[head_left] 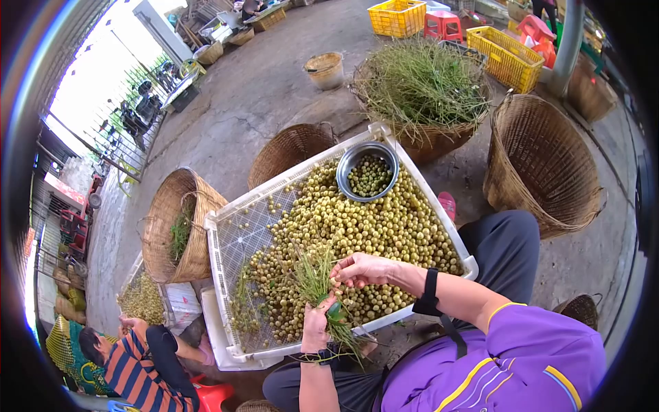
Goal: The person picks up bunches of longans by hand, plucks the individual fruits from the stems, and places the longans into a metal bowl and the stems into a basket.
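Observation:
My left hand [317, 324] is closed around a bunch of thin green stems [314, 275], with a few leaves and stem ends sticking out below the fist. Just above it, my right hand [364, 269] pinches at a small round fruit beside the stems; the fingertips partly hide it. Beneath both hands, many yellow-brown round fruits [371, 237] cover much of a white mesh-bottomed tray [237, 250]. A metal bowl [341, 177] with smaller, greener fruits rests on the fruit at the tray's far side.
Wicker baskets stand around the tray: one at left [159, 240], one behind [268, 161], one at right [508, 165]. Another basket [429, 145] is heaped with stripped stems [425, 86]. A bucket [324, 72] and yellow crates [504, 58] are farther back. A person in a striped shirt [147, 374] sits at lower left.

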Motion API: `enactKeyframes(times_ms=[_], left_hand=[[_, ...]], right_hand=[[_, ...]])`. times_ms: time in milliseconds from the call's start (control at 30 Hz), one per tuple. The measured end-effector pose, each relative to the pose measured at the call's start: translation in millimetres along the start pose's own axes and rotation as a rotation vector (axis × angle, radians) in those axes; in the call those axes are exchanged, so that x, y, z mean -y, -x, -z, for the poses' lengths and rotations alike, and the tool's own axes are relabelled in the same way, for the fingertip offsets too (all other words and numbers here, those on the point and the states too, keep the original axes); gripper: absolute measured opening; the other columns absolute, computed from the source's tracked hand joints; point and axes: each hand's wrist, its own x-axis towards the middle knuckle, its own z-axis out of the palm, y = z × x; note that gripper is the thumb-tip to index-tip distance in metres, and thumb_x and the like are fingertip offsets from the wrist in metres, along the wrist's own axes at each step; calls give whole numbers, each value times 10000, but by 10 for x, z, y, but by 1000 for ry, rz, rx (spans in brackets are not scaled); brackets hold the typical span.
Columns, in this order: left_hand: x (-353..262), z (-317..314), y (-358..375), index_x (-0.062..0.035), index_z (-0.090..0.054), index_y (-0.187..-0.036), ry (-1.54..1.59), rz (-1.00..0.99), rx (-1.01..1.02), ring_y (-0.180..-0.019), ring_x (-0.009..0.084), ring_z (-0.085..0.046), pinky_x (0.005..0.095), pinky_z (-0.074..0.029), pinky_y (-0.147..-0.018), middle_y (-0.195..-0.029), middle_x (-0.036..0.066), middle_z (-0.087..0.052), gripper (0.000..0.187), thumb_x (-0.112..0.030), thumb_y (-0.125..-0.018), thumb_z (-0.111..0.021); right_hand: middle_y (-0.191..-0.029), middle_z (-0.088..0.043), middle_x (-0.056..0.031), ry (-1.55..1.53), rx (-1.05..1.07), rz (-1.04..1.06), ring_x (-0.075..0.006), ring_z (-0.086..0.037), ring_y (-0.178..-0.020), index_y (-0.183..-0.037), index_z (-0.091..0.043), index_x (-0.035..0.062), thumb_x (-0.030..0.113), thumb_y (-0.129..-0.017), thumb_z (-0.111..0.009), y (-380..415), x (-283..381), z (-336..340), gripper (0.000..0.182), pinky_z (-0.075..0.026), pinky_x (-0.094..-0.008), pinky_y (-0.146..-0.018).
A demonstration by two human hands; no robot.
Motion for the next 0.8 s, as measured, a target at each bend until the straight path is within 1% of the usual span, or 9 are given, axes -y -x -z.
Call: enactKeyframes(times_ms=[67, 300, 367, 433, 567, 600, 633, 733, 800], left_hand=[[-60, -69, 47, -44, -627, -968, -2, -3, -10, -514, 112, -518, 257, -418, -427, -755, 13, -605, 172, -141, -834, -581], [-55, -16, 69, -25, -628, -938, -49, 35, -19, -482, 137, -497, 265, -386, -445, -644, 38, -559, 202, -192, -841, -569], [-93, -9, 112, -20, -620, -932, -64, 47, -23, -463, 149, -484, 270, -378, -452, -592, 48, -535, 220, -213, -840, -568], [-138, -3, 137, -15, -597, -910, 33, 29, 16, -434, 160, -461, 277, -360, -451, -516, 53, -480, 245, -247, -834, -575], [-101, -1, 77, -5, -607, -875, 23, -14, 28, -496, 146, -522, 241, -355, -407, -568, 57, -525, 265, -265, -858, -562], [-93, -10, 64, -16, -600, -880, 30, -13, 6, -491, 133, -519, 248, -375, -391, -615, 45, -553, 226, -239, -841, -603], [-78, -38, 52, -16, -600, -880, 28, -12, 9, -491, 133, -519, 248, -375, -391, -615, 45, -553, 226, -239, -841, -603], [-9, -89, -13, -33, -588, -951, -21, -169, -98, -539, 104, -544, 270, -414, -361, -796, 28, -608, 221, -112, -768, -683], [-15, -118, -10, -25, -588, -962, -74, -166, -140, -587, 114, -566, 272, -446, -411, -822, 39, -619, 233, -88, -760, -685]], right_hand=[[-733, -620, -4, -64, 30, 3, -17, -528, -509, -1060, -569, -10, 102, -781, -577, -16, -63, 15, 300, -423, -142, -405], [-760, -600, 2, 59, 30, -35, -31, -530, -549, -1037, -555, -4, 110, -787, -566, 121, 19, -13, 275, -393, -137, -387], [-825, -594, -7, -376, 234, 78, -39, -547, -593, -1007, -543, 18, 132, -801, -520, 141, -77, 147, 236, -417, -143, -402], [-867, -579, -29, -478, 204, 177, -78, -554, -619, -1001, -515, 31, 154, -803, -483, 266, -16, 140, 235, -373, -137, -357], [-809, -588, -26, -242, 82, 69, -53, -526, -569, -869, -569, 58, 303, -882, -482, 335, 8, 116, 260, -306, -129, -330], [-770, -591, -4, -42, -30, 69, -35, -502, -545, -812, -587, 70, 409, -885, -502, 344, 32, 30, 358, -285, -139, -331], [-727, -587, 26, 166, -140, 19, -22, -448, -503, -852, -612, 74, 398, -870, -557, 329, 38, -53, 330, -272, -139, -385], [-655, -567, 55, 319, -146, 63, -7, -405, -521, -876, -674, 91, 448, -802, -635, 301, 11, -198, 367, -318, -172, -460], [-672, -584, 43, 437, -216, 96, -30, -461, -569, -840, -671, 83, 415, -798, -654, 238, -42, -211, 335, -369, -207, -508]])
